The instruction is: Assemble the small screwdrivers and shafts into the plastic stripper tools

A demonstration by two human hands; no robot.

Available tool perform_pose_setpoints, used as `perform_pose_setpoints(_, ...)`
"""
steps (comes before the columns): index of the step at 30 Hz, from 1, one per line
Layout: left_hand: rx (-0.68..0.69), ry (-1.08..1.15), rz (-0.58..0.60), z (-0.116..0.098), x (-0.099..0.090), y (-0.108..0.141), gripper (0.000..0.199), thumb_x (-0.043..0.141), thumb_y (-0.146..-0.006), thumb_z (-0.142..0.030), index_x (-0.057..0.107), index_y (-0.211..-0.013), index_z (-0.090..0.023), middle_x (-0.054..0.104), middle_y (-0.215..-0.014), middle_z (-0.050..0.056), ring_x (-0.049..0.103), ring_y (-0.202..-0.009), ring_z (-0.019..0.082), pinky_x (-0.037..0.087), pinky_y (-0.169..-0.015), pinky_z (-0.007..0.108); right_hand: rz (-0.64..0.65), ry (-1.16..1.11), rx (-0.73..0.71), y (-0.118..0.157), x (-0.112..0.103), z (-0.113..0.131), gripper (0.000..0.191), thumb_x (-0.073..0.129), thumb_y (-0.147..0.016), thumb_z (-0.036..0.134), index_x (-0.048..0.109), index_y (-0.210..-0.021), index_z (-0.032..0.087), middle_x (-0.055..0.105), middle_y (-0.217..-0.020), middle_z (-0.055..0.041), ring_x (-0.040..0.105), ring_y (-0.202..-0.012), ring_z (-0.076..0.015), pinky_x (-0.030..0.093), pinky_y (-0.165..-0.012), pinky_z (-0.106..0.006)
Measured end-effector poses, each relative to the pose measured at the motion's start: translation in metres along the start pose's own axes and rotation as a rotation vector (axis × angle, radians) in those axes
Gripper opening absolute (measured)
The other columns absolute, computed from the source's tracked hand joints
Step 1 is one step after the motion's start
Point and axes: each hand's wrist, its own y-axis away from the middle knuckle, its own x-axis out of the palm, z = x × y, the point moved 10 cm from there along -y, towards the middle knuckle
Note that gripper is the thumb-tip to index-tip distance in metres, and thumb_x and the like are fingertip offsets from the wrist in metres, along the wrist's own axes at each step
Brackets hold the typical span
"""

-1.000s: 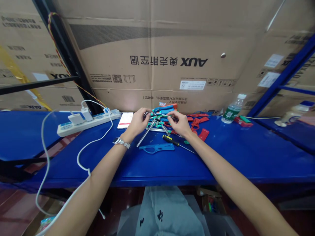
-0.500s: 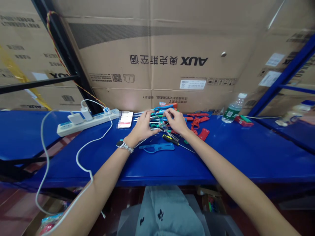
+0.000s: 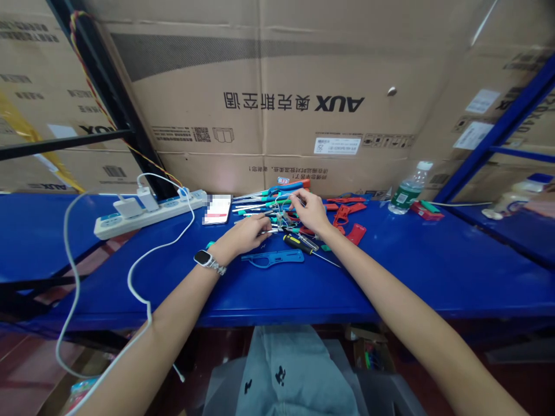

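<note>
1. Nearest, two bare forearms reach over one blue desk (image 3: 407, 277); one smartwatch (image 3: 203, 258) circles the left wrist.
2. One blue plastic casing piece (image 3: 284, 257) lies flat near the front; just behind it rests one yellow-and-black screwdriver (image 3: 297, 244), shaft pointing right.
3. The left hand (image 3: 249, 234) bends over a heap of metal rods with green and blue fittings (image 3: 272, 203), too tangled to count, at the desk's middle. Its grip is curled; whether it pinches a rod, one cannot tell.
4. The right hand (image 3: 311, 212) works above the heap's right side, thumb and forefinger close together; what its grip pinches, if anything, cannot be told.
5. At least three red plastic pieces (image 3: 356, 234) lie right of the heap.
6. Left of it sit one phone (image 3: 219, 209) and one power strip (image 3: 167, 212) bearing at least two white adapters (image 3: 128, 207).
7. Farther right stand one green-labelled water bottle (image 3: 406, 195) and one blue-capped bottle (image 3: 518, 199); behind rises one large AUX carton (image 3: 295, 69).
</note>
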Motion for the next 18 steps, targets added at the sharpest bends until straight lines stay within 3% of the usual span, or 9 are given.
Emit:
perform_pose_setpoints(5, -0.057, 0.206, -0.113, 0.005, -0.025, 0.003, 0.005, 0.049, -0.099, -0.026, 0.053, -0.099, -0.022, 0.062, -0.075, 0.001, 0.057, -0.064, 0.018, 0.042, -0.062, 0.031, 0.041, 0.161, 0.065, -0.001, 0.003, -0.011, 0.019, 0.057, -0.095, 0.035, 0.072, -0.092, 0.025, 0.076, -0.082, -0.0024, 0.068, -0.08, -0.0233, 0.044, -0.069, -0.031)
perform_pose_setpoints(10, -0.067, 0.194, -0.219, -0.001, -0.04, 0.002, 0.017, 0.049, -0.102, -0.034, 0.058, -0.108, -0.021, 0.057, -0.067, -0.001, 0.053, -0.06, 0.017, 0.037, -0.058, 0.029, 0.163, 0.236, 0.107, 0.004, 0.02, -0.023, 0.02, 0.062, -0.093, 0.033, 0.074, -0.108, 0.026, 0.077, -0.097, -0.0054, 0.069, -0.09, -0.0262, 0.049, -0.078, -0.037)
perform_pose_setpoints(13, -0.08, 0.157, -0.259, -0.002, -0.045, 0.002, 0.022, 0.049, -0.104, -0.034, 0.062, -0.115, -0.02, 0.063, -0.072, 0.001, 0.057, -0.061, 0.017, 0.038, -0.06, 0.028, 0.206, 0.159, 0.045, 0.005, 0.026, -0.019, 0.027, 0.064, -0.089, 0.023, 0.072, -0.114, 0.024, 0.073, -0.112, -0.0082, 0.066, -0.102, -0.0261, 0.051, -0.09, -0.041)
perform_pose_setpoints(18, -0.092, 0.126, -0.364, -0.004, -0.058, 0.006, 0.025, 0.05, -0.104, -0.032, 0.064, -0.12, -0.019, 0.068, -0.075, 0.002, 0.059, -0.063, 0.017, 0.039, -0.061, 0.028, 0.144, 0.017, -0.118, 0.015, 0.005, 0.009, 0.034, 0.052, -0.087, 0.015, 0.07, -0.113, 0.026, 0.069, -0.12, -0.0064, 0.062, -0.113, -0.0287, 0.045, -0.104, -0.052)
